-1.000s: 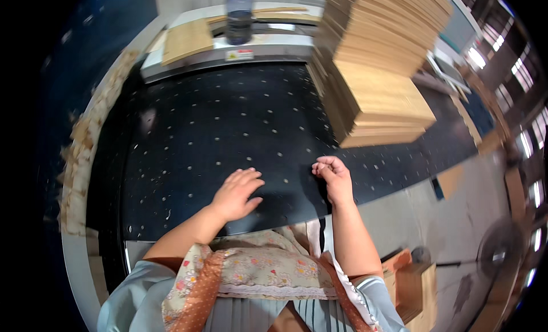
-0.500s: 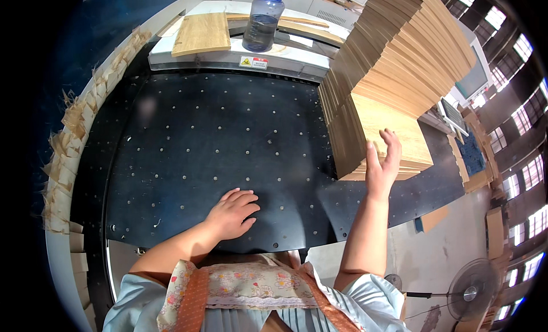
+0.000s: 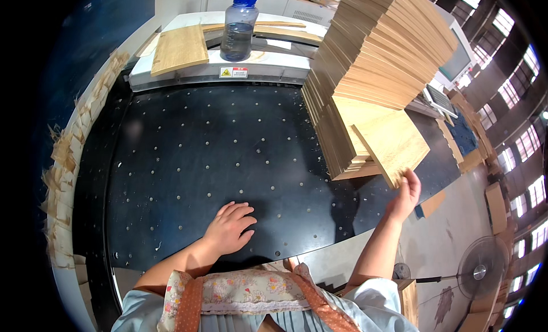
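My right hand (image 3: 406, 195) pinches the near corner of a wood-grain panel (image 3: 394, 146), its fingertips partly hidden by the edge. That panel lies askew and overhangs the front of a low pile of like panels (image 3: 349, 118). Right behind rises a tall, leaning stack of panels (image 3: 388, 52). My left hand (image 3: 230, 228) rests flat near the front edge of the black table (image 3: 228, 143), fingers spread, holding nothing.
On the white ledge (image 3: 274, 62) at the back stand a blue-capped water bottle (image 3: 237, 35) and a loose wood panel (image 3: 180, 49). Torn brown tape lines the barrier (image 3: 85, 126) at left. A fan (image 3: 479, 271) stands on the floor at right.
My right hand has gone from over the pile to its near right and closed on the top panel, which has slid and turned toward me. My left hand stays on the table.
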`<act>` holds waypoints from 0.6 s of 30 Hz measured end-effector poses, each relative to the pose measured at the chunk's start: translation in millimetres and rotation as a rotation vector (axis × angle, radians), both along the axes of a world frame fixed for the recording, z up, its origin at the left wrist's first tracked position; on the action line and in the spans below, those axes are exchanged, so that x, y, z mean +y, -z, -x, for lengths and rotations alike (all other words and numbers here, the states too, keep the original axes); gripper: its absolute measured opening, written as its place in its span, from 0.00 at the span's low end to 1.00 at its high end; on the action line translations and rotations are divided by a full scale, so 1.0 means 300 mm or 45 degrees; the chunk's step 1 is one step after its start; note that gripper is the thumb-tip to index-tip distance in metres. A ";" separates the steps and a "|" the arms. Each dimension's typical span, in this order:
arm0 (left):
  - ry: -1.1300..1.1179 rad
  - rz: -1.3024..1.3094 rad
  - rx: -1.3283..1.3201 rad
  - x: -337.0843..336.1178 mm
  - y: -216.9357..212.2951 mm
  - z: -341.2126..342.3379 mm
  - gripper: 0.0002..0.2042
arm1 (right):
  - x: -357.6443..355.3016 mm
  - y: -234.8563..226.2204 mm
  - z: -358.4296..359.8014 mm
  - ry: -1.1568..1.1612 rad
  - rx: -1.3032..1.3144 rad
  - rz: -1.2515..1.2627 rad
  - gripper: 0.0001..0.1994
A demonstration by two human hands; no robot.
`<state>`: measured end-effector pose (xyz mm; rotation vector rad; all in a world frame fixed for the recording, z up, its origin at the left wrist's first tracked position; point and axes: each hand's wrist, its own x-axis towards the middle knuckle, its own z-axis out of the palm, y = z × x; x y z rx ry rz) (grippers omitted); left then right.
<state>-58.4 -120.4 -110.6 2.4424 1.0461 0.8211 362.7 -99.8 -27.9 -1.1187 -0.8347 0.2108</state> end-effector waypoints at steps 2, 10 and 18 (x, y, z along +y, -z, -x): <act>0.003 -0.017 -0.027 0.009 0.002 -0.005 0.12 | -0.002 -0.004 -0.043 0.360 0.501 -0.215 0.12; 0.034 0.001 -0.027 0.019 0.015 -0.007 0.11 | 0.057 0.070 -0.050 -0.405 1.114 -0.011 0.25; -0.004 0.901 -1.041 0.098 0.022 0.040 0.25 | -0.178 0.186 0.389 -0.928 0.860 -0.192 0.36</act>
